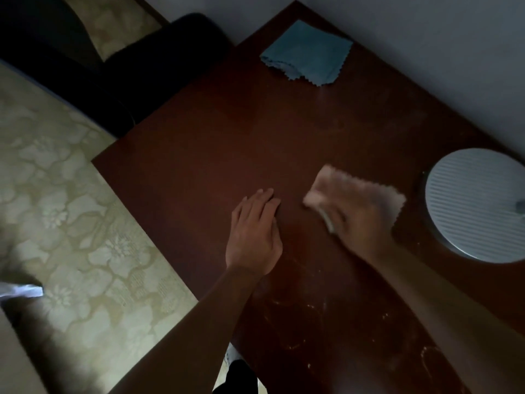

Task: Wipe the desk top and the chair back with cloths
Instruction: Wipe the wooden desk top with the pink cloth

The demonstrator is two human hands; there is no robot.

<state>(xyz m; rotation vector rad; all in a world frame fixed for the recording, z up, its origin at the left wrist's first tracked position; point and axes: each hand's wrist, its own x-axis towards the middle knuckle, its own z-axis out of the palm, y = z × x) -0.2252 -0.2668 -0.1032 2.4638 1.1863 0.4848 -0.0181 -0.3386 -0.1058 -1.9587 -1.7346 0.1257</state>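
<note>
A: Pressing down, the right hand (359, 226) has the pink cloth (355, 191) under it at right of centre; the hand is smeared with blur, so whether the fingers lie flat or bunch the fabric I cannot tell.

B: And the left hand (254, 231)?

A: It rests flat on the desk top (199, 172) near the middle of the frame, fingers straight and close together, holding nothing; the two hands sit near each other but apart.

B: How would you expect the cloth to handle?

A: Light and limp, I judge; its zigzag edge suggests thin microfibre, so it should fold and slide easily on the dark polished wood; a flat palm on its middle would likely keep it spread better than a pinch at one corner.

B: Is there another cloth?

A: A blue cloth (308, 54) lies loosely folded at the upper middle, untouched, near the desk's far edge; the chair back (170, 61), dark, shows at upper left beside the desk; a ribbed round white disc (471, 206) sits at the right edge, just beside the pink cloth; pale scuff marks show at the lower right.
</note>
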